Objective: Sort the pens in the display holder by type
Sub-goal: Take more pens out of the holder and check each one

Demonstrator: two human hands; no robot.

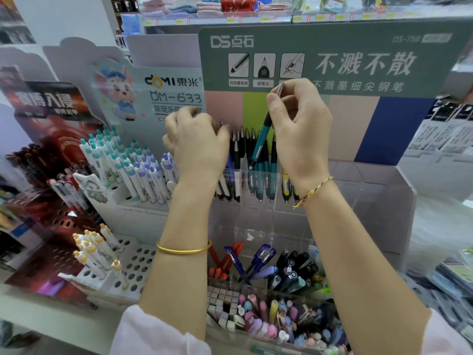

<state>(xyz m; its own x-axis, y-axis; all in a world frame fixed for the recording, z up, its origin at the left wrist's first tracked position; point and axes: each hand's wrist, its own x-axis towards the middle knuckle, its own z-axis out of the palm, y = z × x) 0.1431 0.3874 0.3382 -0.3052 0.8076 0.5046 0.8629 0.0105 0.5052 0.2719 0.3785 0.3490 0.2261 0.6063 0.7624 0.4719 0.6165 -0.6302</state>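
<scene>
A clear acrylic display holder (371,201) stands in front of a green backing card. Its back row holds black-and-white pens (236,160), teal pens (268,172) and yellow pens (285,185), all upright. My right hand (300,129) pinches a teal pen (261,139) by its silver top, lifted and tilted above the teal group. My left hand (197,142) has its fingers curled over the tops of the black-and-white pens at the holder's left end; what it grips is hidden.
A white peg stand (133,262) with white-and-teal and white-purple pens sits at left, beside a dark red stand (51,175). The holder's front compartments hold red, blue and black pens (256,262) and pastel pens (268,316). Its right compartments hold nothing visible.
</scene>
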